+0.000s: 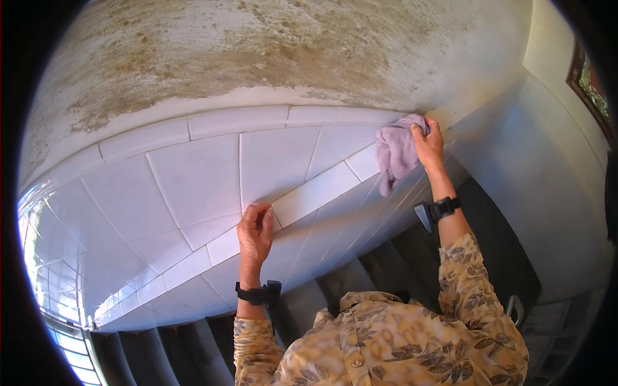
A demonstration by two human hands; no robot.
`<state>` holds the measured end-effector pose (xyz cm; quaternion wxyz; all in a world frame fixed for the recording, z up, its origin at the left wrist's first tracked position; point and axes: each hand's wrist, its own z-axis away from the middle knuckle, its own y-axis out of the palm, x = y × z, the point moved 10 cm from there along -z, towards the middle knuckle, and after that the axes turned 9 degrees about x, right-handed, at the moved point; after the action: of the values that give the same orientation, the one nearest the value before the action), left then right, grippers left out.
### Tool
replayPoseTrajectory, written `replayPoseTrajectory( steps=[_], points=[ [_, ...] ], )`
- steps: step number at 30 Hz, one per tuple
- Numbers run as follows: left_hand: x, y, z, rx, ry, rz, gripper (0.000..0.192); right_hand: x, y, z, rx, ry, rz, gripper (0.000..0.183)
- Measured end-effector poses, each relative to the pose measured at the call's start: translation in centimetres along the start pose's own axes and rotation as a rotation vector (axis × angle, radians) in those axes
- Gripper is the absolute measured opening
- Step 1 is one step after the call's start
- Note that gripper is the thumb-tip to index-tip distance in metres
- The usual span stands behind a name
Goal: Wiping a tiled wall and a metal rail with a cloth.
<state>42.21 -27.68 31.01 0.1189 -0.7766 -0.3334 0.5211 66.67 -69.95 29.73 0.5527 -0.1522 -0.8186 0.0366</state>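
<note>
A crumpled mauve cloth (398, 147) is gripped in my right hand (429, 144), up against the end of the rounded white edging tiles (239, 123), near the wall's corner. Part of the cloth hangs down over a narrow sloping tiled ledge (316, 193). My left hand (256, 231) is at the same ledge, lower down, with curled fingers and thumb close together at its edge; I see nothing held in it. White wall tiles (193, 188) rise above the ledge between my hands.
Plaster with brown and grey stains (270, 53) covers the wall above the tiles. Dark stairs (193, 347) run below the ledge. A framed picture (591, 87) hangs on the right wall, and a barred opening (72, 350) lets in bright light at the lower left.
</note>
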Motion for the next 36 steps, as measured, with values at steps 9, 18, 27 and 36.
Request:
replayPoseTrajectory(
  steps=[9,18,27,36],
  points=[
    [-1.7,0.8,-0.7,0.011,-0.006,-0.077,0.014,-3.3,1.9,-1.7,-0.119,0.119,0.082,0.045],
    [-1.8,1.7,-0.8,0.005,0.013,-0.125,0.012,6.5,7.0,3.8,-0.100,-0.152,-0.061,0.041],
    [-1.0,1.2,-0.5,-0.029,0.025,-0.117,0.012,17.4,13.3,10.6,0.135,-0.787,-0.020,0.040],
    [-1.5,0.9,-0.1,-0.036,0.032,-0.211,0.012,1.3,3.8,1.0,-0.065,-0.171,0.192,0.043]
  ],
)
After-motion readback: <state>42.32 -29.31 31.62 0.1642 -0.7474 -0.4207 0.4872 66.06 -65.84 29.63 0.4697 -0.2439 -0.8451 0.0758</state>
